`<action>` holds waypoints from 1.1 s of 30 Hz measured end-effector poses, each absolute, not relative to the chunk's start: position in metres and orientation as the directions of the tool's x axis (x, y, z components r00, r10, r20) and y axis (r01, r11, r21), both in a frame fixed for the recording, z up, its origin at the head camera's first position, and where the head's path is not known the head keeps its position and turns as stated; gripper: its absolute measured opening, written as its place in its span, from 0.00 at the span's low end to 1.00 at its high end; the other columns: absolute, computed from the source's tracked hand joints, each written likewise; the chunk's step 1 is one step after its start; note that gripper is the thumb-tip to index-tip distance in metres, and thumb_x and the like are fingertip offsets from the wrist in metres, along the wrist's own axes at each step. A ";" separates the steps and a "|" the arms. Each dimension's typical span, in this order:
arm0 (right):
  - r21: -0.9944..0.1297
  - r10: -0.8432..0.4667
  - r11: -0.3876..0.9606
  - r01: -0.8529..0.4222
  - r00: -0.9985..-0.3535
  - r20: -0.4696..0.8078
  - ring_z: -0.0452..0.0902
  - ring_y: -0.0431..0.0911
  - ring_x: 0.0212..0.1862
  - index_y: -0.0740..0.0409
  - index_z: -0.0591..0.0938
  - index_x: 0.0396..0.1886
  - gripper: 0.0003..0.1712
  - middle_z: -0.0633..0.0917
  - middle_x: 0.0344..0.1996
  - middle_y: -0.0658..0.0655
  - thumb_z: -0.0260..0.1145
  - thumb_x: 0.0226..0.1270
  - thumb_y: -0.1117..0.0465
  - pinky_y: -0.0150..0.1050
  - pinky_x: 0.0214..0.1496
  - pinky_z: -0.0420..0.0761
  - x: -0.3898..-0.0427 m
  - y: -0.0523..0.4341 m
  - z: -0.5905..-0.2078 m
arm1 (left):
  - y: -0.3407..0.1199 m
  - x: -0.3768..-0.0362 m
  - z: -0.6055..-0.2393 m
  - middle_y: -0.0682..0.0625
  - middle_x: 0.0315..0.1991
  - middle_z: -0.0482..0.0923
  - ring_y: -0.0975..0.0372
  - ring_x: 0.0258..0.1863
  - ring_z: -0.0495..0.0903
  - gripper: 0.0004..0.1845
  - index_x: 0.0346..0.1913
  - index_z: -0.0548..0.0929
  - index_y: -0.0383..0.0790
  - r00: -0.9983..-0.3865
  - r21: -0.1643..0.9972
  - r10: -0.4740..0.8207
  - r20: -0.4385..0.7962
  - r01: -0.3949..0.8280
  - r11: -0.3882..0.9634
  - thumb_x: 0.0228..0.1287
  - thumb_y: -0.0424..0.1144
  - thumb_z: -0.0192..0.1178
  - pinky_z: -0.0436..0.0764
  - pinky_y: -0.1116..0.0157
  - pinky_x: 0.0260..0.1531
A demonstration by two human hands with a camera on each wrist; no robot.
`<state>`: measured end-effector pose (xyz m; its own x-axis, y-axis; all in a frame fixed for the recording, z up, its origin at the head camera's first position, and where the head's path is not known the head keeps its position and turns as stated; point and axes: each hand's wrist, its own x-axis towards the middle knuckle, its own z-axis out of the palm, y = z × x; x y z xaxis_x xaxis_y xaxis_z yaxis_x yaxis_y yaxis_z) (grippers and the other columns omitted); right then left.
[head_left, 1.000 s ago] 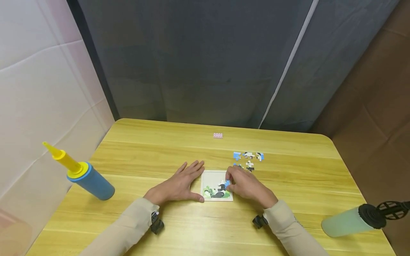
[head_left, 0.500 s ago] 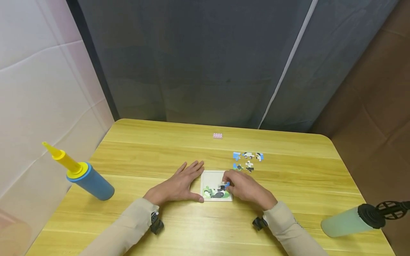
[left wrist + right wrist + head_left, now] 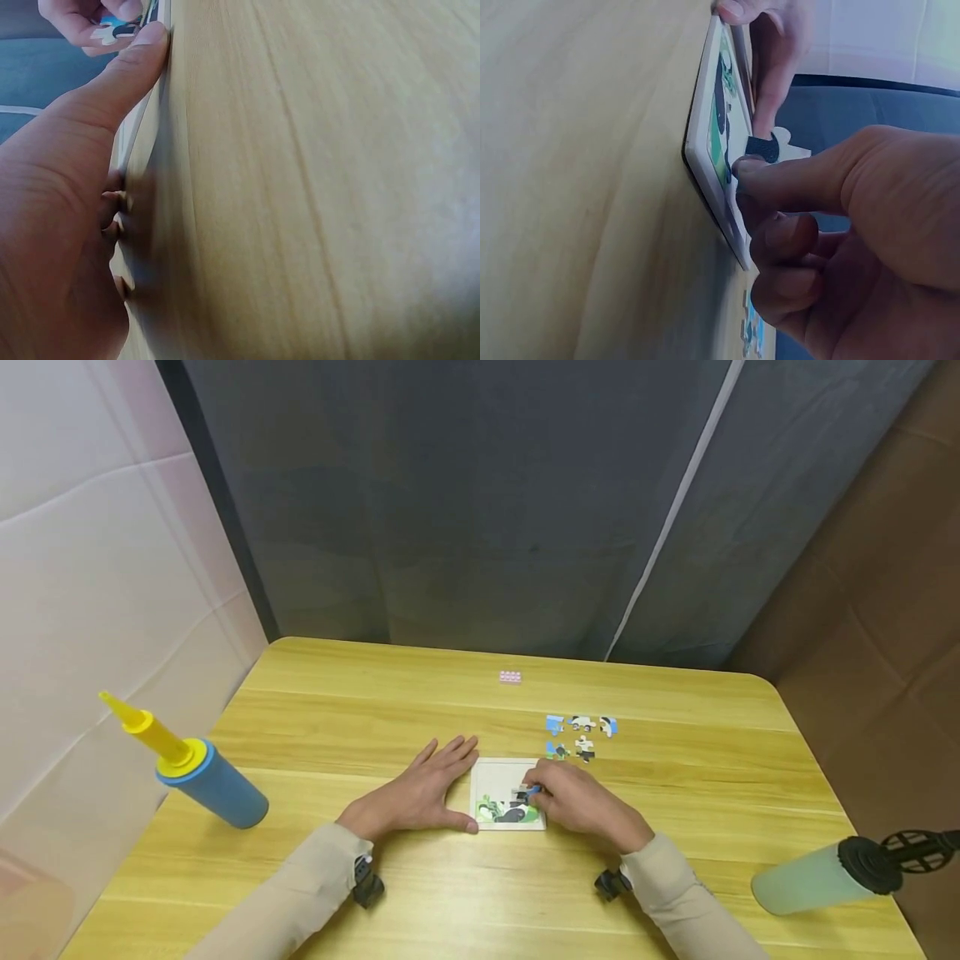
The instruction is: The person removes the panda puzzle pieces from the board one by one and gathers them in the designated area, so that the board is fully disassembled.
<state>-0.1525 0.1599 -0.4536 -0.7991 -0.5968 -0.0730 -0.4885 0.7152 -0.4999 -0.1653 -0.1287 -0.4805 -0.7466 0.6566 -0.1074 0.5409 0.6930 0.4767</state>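
Observation:
A square white puzzle tray (image 3: 497, 772) lies on the table, its lower part filled with green, black and white pieces. My left hand (image 3: 423, 793) rests flat at the tray's left side, fingers spread and thumb at the near left corner. Between the thumb and fingers of my right hand (image 3: 581, 797) is a puzzle piece (image 3: 769, 145), tilted over the right part of the tray. The piece is black and white, with blue showing in the left wrist view. My right fingers cover part of it.
Several loose puzzle pieces (image 3: 581, 724) lie beyond the tray to the right. A pink toy brick (image 3: 510, 677) sits near the table's far edge. A blue and yellow hand pump (image 3: 213, 785) stands at the left, a pale green bottle (image 3: 817, 881) at the right.
My right hand has shifted slightly left with the piece, which now tilts more and shows less blue. The left hand keeps its place beside the tray.

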 end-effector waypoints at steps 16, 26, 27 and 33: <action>-0.527 -0.225 0.827 -0.196 -0.974 0.010 0.75 0.44 0.31 0.58 0.83 0.51 0.06 0.90 0.44 0.60 0.64 0.80 0.64 0.37 0.33 0.73 -0.174 0.217 -0.437 | -0.129 -0.165 -0.479 0.42 0.89 0.43 0.46 0.89 0.43 0.64 0.85 0.55 0.34 -0.739 0.469 0.665 -0.110 0.551 0.690 0.60 0.71 0.71 0.39 0.38 0.87; -0.460 -0.001 0.886 0.051 -0.994 -0.113 0.78 0.48 0.35 0.59 0.82 0.51 0.07 0.88 0.45 0.61 0.60 0.81 0.64 0.40 0.35 0.73 -0.181 0.247 -0.446 | -0.130 -0.165 -0.480 0.43 0.89 0.44 0.47 0.89 0.43 0.64 0.86 0.55 0.35 -0.741 0.466 0.662 -0.113 0.549 0.694 0.60 0.71 0.71 0.39 0.38 0.87; -0.460 0.002 0.886 0.055 -0.993 -0.115 0.78 0.49 0.35 0.59 0.82 0.51 0.07 0.88 0.45 0.61 0.60 0.81 0.64 0.40 0.35 0.74 -0.182 0.248 -0.447 | -0.130 -0.165 -0.480 0.42 0.89 0.44 0.46 0.89 0.44 0.64 0.85 0.55 0.34 -0.740 0.464 0.663 -0.110 0.552 0.693 0.60 0.71 0.71 0.39 0.38 0.87; -0.457 0.009 0.888 0.055 -0.995 -0.102 0.80 0.50 0.38 0.59 0.84 0.51 0.08 0.89 0.45 0.61 0.61 0.80 0.65 0.44 0.38 0.77 -0.186 0.253 -0.454 | -0.130 -0.164 -0.481 0.43 0.89 0.44 0.47 0.90 0.43 0.64 0.86 0.55 0.36 -0.744 0.461 0.658 -0.118 0.546 0.700 0.59 0.72 0.70 0.38 0.39 0.87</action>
<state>-0.1858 0.2525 -0.4544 -0.9947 0.0089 -0.1022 0.0549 0.8878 -0.4570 -0.1644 -0.1301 -0.4812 -0.7440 0.6578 -0.1176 0.5455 0.6996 0.4615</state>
